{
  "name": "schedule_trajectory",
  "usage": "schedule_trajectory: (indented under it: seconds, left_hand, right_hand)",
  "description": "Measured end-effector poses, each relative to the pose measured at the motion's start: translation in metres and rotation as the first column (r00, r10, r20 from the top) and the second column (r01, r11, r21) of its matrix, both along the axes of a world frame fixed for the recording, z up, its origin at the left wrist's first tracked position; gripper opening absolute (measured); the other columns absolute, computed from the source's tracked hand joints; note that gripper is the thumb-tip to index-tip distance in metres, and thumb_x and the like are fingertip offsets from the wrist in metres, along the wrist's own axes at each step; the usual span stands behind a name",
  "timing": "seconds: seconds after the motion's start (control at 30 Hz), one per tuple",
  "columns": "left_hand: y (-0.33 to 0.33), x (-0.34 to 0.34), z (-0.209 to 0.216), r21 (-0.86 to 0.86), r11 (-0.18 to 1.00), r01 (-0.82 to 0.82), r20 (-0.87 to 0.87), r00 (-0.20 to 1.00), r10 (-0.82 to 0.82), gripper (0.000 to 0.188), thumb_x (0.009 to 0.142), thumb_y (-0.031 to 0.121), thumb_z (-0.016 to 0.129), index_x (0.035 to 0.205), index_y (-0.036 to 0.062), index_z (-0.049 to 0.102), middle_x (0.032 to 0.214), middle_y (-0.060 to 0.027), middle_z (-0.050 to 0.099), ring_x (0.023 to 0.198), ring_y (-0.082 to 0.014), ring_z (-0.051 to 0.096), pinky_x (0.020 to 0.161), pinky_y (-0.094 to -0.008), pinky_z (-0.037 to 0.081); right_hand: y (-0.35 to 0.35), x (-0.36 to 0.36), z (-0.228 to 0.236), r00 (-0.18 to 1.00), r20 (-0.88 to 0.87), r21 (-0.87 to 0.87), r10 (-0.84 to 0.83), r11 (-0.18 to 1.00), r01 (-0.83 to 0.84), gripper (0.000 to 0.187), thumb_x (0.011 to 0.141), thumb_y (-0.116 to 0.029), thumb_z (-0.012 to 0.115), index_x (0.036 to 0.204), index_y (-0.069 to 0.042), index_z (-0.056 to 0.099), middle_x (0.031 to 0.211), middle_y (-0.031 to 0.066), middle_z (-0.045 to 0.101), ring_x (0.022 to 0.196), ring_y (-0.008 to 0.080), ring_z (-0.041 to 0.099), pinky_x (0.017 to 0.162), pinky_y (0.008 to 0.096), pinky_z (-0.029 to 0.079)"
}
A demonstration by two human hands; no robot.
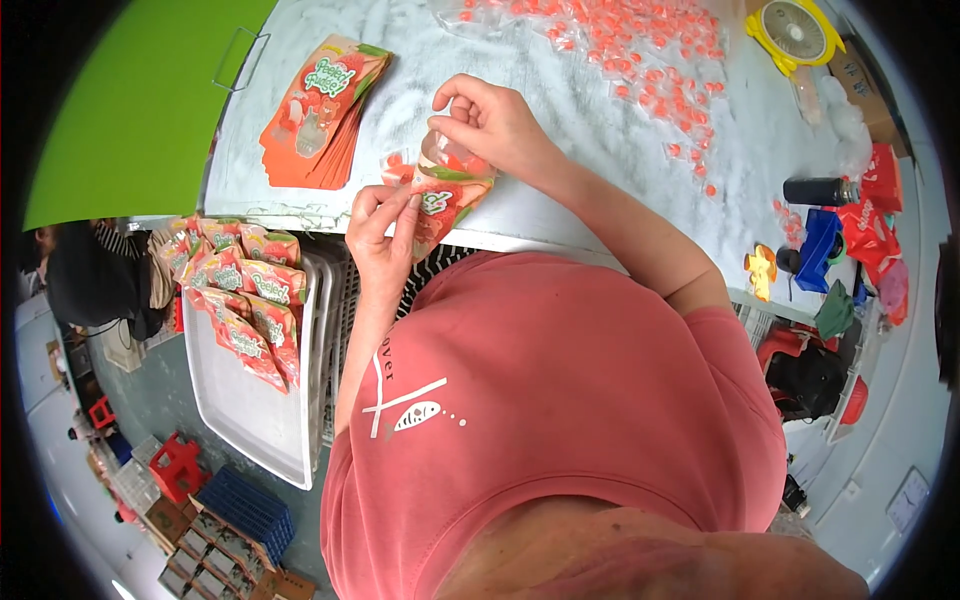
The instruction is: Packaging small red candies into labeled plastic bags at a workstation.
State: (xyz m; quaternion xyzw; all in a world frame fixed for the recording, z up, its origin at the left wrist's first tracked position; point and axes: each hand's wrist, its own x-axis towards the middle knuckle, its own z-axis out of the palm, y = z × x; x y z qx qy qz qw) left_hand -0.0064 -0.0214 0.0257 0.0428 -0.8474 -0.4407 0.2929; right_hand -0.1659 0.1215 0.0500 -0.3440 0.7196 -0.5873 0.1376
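Observation:
My left hand (383,228) grips a red candy pouch (460,196) by its side at the table's near edge, thumb in front. The pouch's mouth gapes at the top, and red-orange pieces show inside. Just above that mouth is my right hand (492,122), its fingers curled and thumb bent in; whatever they hold is hidden. A few small clear packets with red pieces (397,166) lie on the table right behind the pouch. To the left rests a fanned stack of flat, matching pouches (325,115).
Many small wrapped red candies (650,70) spread over the far table. A yellow fan (797,32) stands at far right, a black bottle (820,191) and blue holder (822,248) nearer. Left, below table height, a white tray (240,420) bears several filled pouches (245,290).

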Motion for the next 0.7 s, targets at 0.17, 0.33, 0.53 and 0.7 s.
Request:
schedule_trajectory:
  seconds: [0.17,0.33,0.53,0.7]
  left_hand:
    - [0.002,-0.001,0.001,0.047,0.999,0.012,0.035,0.999,-0.014,0.017,0.085,-0.002,0.071,0.101,0.0016,0.073,0.086,-0.0055,0.062,0.077,-0.0145,0.059,0.07,-0.0263,0.049]
    - [-0.012,0.016,0.003,0.206,0.977,-0.048,-0.022,0.998,0.054,0.015,0.086,-0.003,0.071,0.1,0.0008,0.073,0.089,-0.0047,0.062,0.079,-0.0122,0.059,0.069,-0.0236,0.047]
    - [-0.04,0.05,0.004,0.403,0.908,-0.117,-0.072,0.985,0.158,0.014,0.087,-0.002,0.069,0.101,-0.0025,0.071,0.102,-0.0072,0.062,0.094,-0.0145,0.056,0.083,-0.0252,0.046]
    - [-0.052,0.072,0.002,0.401,0.891,-0.211,-0.066,0.964,0.258,0.013,0.087,-0.005,0.067,0.1,-0.0046,0.07,0.102,-0.007,0.06,0.096,-0.0146,0.055,0.087,-0.0249,0.044]
  right_hand:
    - [-0.012,0.009,-0.002,0.859,-0.494,-0.163,-0.136,0.985,0.062,0.009,0.094,-0.011,0.06,0.1,-0.005,0.062,0.079,0.0005,0.06,0.064,0.0062,0.055,0.058,0.0249,0.046]
    - [0.007,-0.011,0.008,0.969,0.245,-0.23,-0.035,0.969,0.093,0.017,0.098,-0.017,0.056,0.105,-0.004,0.065,0.089,-0.0002,0.064,0.074,0.007,0.058,0.066,0.0248,0.048]
    - [-0.016,-0.019,-0.068,0.987,-0.044,-0.046,-0.152,0.988,0.15,0.024,0.095,-0.024,0.061,0.111,-0.008,0.066,0.096,0.0036,0.063,0.086,0.0148,0.061,0.076,0.0294,0.052]
    - [-0.061,0.019,-0.082,0.727,-0.639,0.414,0.25,0.909,0.052,0.045,0.086,-0.035,0.067,0.127,-0.019,0.059,0.121,0.0124,0.053,0.106,0.0264,0.059,0.08,0.038,0.054]
